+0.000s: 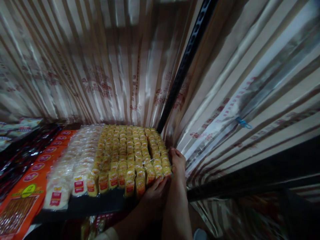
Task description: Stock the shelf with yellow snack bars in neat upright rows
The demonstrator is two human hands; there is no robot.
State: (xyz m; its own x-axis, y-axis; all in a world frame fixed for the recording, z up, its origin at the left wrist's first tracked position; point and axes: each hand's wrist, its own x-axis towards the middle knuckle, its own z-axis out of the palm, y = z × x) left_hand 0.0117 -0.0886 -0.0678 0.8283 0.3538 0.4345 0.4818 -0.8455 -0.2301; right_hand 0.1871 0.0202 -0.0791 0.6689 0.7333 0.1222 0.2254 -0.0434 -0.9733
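Rows of small yellow wrapped snack packs [130,156] stand close together on a dark shelf [100,203]. Bent around the front end of the rightmost row, my left hand [156,189] grips the packs there, its fingers partly hidden. My right hand [178,160] is at that row's right side, with curled fingers pressed on the packs. A narrow dark gap parts this row from its neighbour towards the back. Left of the yellow packs are rows of white packs in clear wrap [80,170] with red labels.
Orange snack bags [27,183] and dark shiny packets [25,156] lie farther left. A dark perforated post [185,63] rises at the back right corner. Pleated printed sheeting [100,66] hangs behind and to the right, with a blue tie [243,122]. A dark rail [250,166] runs right.
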